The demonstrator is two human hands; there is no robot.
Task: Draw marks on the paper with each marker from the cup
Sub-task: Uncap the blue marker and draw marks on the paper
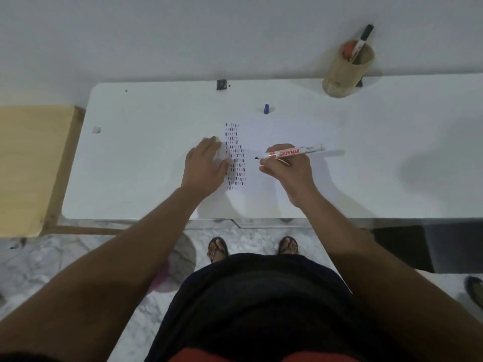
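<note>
A white sheet of paper [274,131] lies on the white table [146,163], with columns of short dark marks [235,155] down its left part. My left hand [203,165] rests flat on the paper's left edge, fingers spread. My right hand [287,168] grips an uncapped white marker [292,152] with red lettering, its dark tip pointing left just right of the marks. A blue cap [266,109] stands beyond the paper. A tan cup [347,71] at the back right holds a black-capped marker [362,43] and an orange-capped one [349,49].
A wooden board [31,163] sits left of the table. A small black clip [221,84] is at the table's back edge against the wall. My feet in sandals [218,248] stand on the marble floor below the table's front edge.
</note>
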